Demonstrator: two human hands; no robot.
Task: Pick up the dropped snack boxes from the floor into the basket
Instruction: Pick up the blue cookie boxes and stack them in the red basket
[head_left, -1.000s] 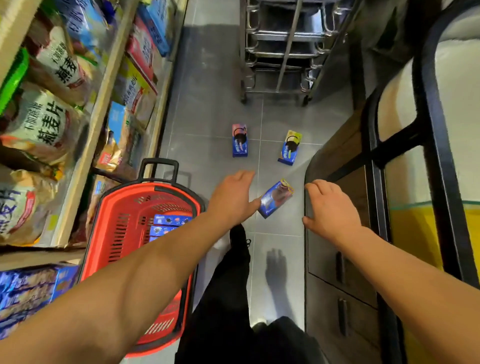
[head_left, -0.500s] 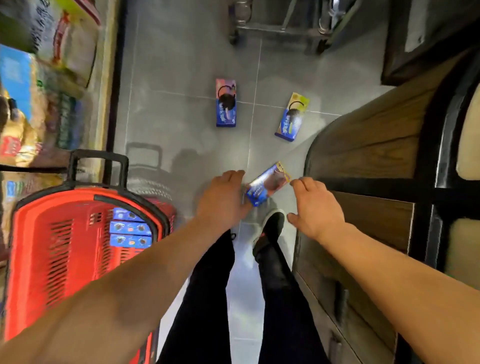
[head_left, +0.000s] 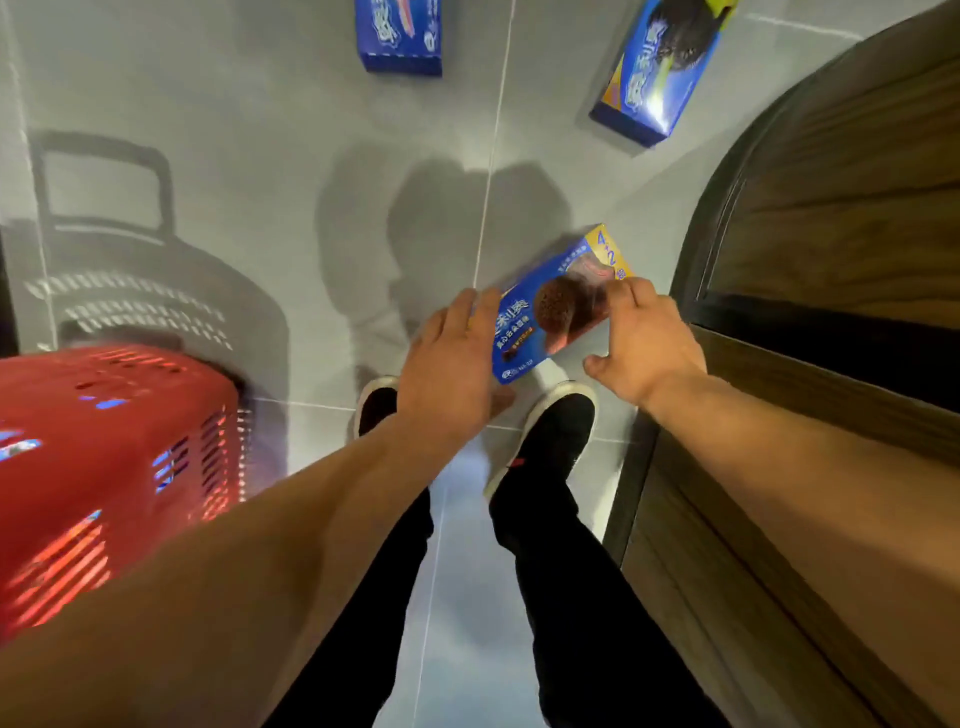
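Both hands are extended downward toward a blue cookie box (head_left: 558, 306) lying flat on the grey tiled floor (head_left: 249, 171), set diagonally with its yellow corner pointing up and to the right. The left hand (head_left: 449, 369) sits at the box's lower-left end, fingers straight and together, their tips overlapping the box edge; contact appears likely but cannot be confirmed. The right hand (head_left: 647, 338) is at the box's right side, fingers loosely bent with their tips over the box face and the thumb spread out to the side below; it is not seen wrapped around the box. Whether either hand bears any of the box's weight cannot be told. Two further boxes lie on the floor well apart from the hands: a blue snack box (head_left: 399, 35) at the top centre (cut off by the frame edge) and a second blue box with a yellow-green end (head_left: 655, 73) at the top right, tilted. The red plastic basket (head_left: 104, 467) stands at the left, beside the left forearm, with blue packaging showing through its slotted wall. The person's black shoes (head_left: 550, 431) stand directly beneath the hands, just below the nearest box. A dark wood-panelled cabinet (head_left: 831, 249) curves along the right side.
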